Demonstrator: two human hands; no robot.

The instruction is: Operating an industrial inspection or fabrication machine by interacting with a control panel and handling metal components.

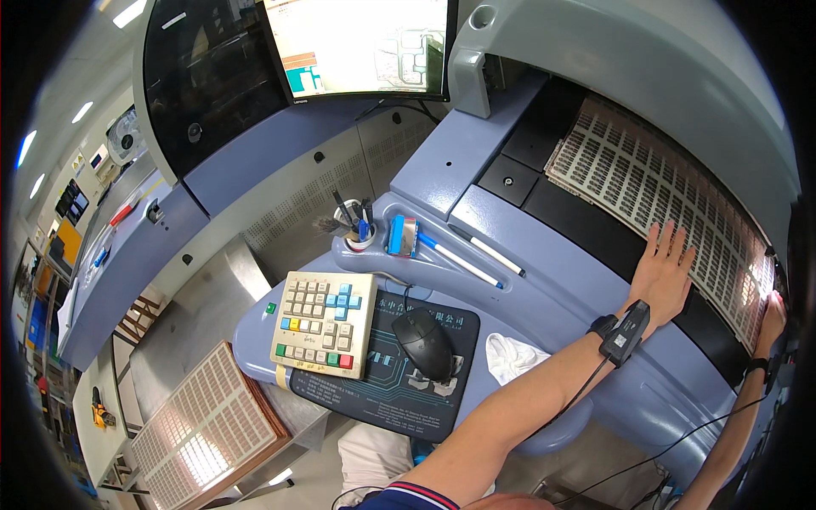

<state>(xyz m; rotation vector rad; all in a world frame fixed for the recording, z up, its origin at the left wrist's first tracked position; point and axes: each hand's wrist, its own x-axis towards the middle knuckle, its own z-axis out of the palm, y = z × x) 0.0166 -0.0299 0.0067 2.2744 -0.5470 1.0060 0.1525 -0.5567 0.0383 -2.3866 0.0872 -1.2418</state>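
Note:
A large flat circuit-board panel [633, 170], patterned with rows of small dark rectangles, lies on the black bed [578, 223] of a blue-grey machine at the right. My left hand [665, 276] is open, its fingers spread flat over the panel's near edge. At the panel's right end is my right hand [772, 321], beside a bright reflection; its fingers are foreshortened near the picture's rim, and I cannot tell whether they grip the edge. A black device [625, 333] with a cable is strapped to my left wrist.
A beige keypad [325, 323] and a black mouse [424, 344] rest on a dark mat [382, 399]. Nearby are a white cloth [512, 357], two pens [461, 260] and a pen cup [357, 236]. More panels [204, 425] are stacked at lower left. A lit monitor [361, 47] stands behind.

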